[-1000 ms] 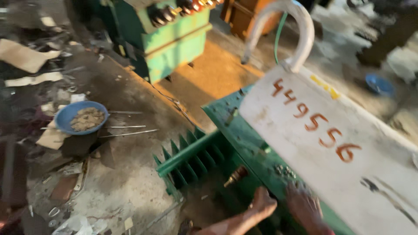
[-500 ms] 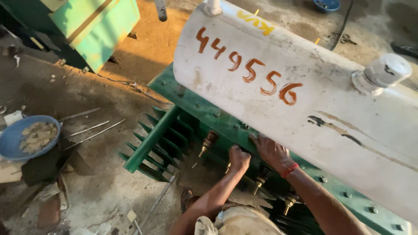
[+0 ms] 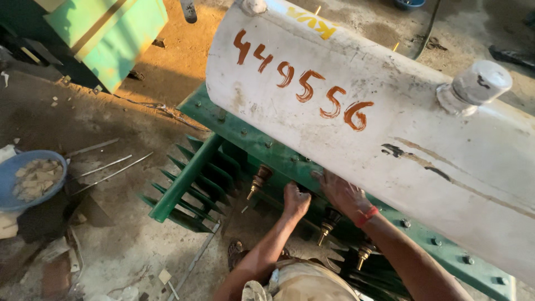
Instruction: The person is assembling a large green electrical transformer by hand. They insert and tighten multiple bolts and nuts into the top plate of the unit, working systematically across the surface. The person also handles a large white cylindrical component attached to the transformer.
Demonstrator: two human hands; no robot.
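A green transformer body [image 3: 262,146] with cooling fins [image 3: 189,178] lies below me, and a white cylindrical tank [image 3: 356,95] with red painted marks sits over it. My left hand [image 3: 295,200] is curled into a fist against the green flange, between two brass bushings [image 3: 259,179] [image 3: 329,221]. Whatever it grips is hidden. My right hand [image 3: 344,193], with a red thread at the wrist, rests with fingers spread on the flange just under the white tank.
A blue bowl [image 3: 11,177] of pale chips sits at the left on the dirty floor, with thin metal rods [image 3: 108,167] beside it. A green cabinet [image 3: 108,34] stands at top left. A white cap [image 3: 480,82] sticks up from the tank.
The view has swung down and closer to the tank. Both hands have moved up from the fins to the green flange under the white tank and stay there.
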